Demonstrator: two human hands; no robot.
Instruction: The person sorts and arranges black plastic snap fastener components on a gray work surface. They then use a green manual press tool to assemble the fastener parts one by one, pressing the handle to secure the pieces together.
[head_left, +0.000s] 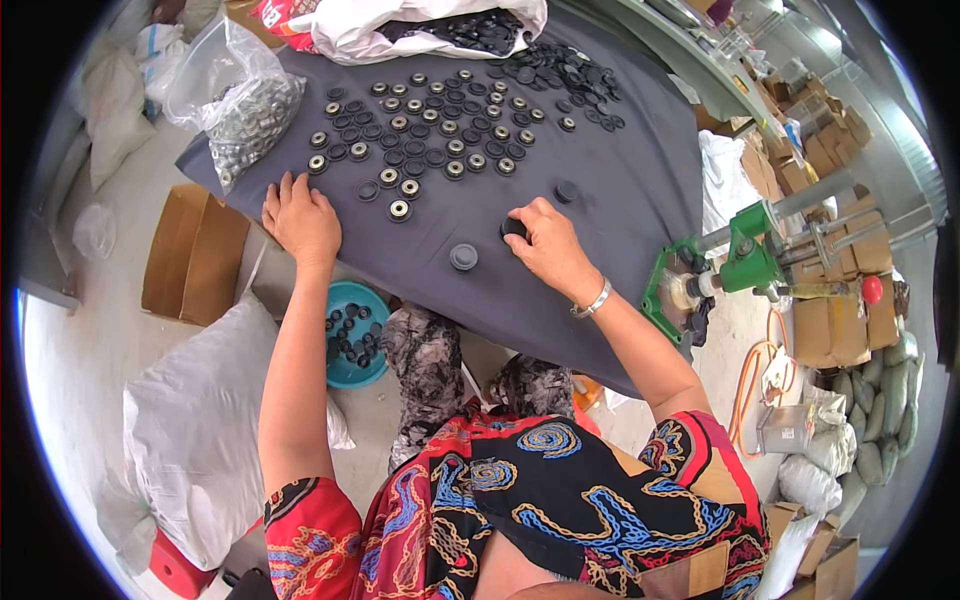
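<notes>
The right hand (552,250) is over the counter (620,240), right of its middle, with thumb and fingers closed around a black cap (513,229); the fingers cover part of the cap, and whether its underside touches the cloth cannot be told; a metal band (593,299) encircles the right wrist. The left hand (302,222) lies palm down at the left front edge of the counter, fingers extended and slightly spread, with nothing visible in its hold. A second cap (463,257) sits near the held cap, toward the front edge and to the left; a third cap (567,191) sits near the right hand, on the far side. Black cups with metal centres (400,210) are spread across the middle of the counter, among plain black rings (367,190); loose black discs (590,85) form a heap at the far right, beside the mouth of a white sack (350,35) containing more black pieces. A clear plastic bag (225,75) of metal pieces stands at the far left, beyond the left hand; a green press (745,250) is mounted at the right edge; a blue basin (343,374) holding black parts is below the front edge.
</notes>
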